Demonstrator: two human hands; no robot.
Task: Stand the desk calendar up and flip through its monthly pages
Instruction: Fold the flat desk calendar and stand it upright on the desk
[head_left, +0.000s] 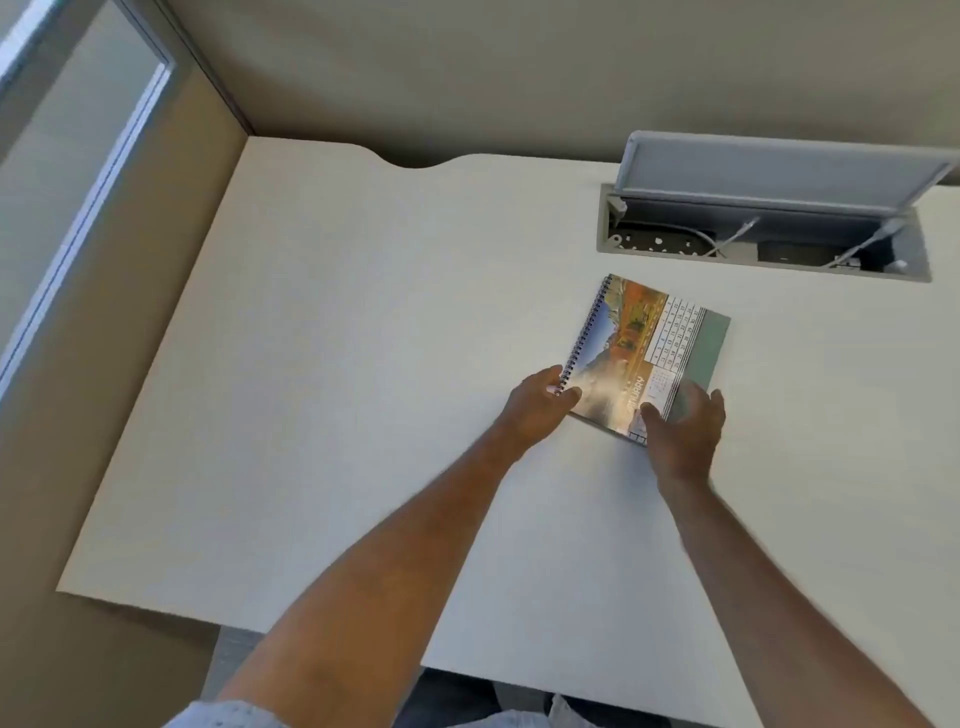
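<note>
A spiral-bound desk calendar (644, 343) lies flat on the white desk (337, 389), its wire binding on the left edge and a grey-green card base showing along the right. The top page has a mountain photo, a date grid and the word January. My left hand (540, 402) pinches the near-left corner at the binding. My right hand (683, 426) rests over the near-right corner, fingers spread on the page and the base edge; it is blurred.
An open cable box (763, 234) with a raised grey lid, cables and a power strip is set into the desk just behind the calendar. A wall runs along the back, and a partition with a window stands on the left.
</note>
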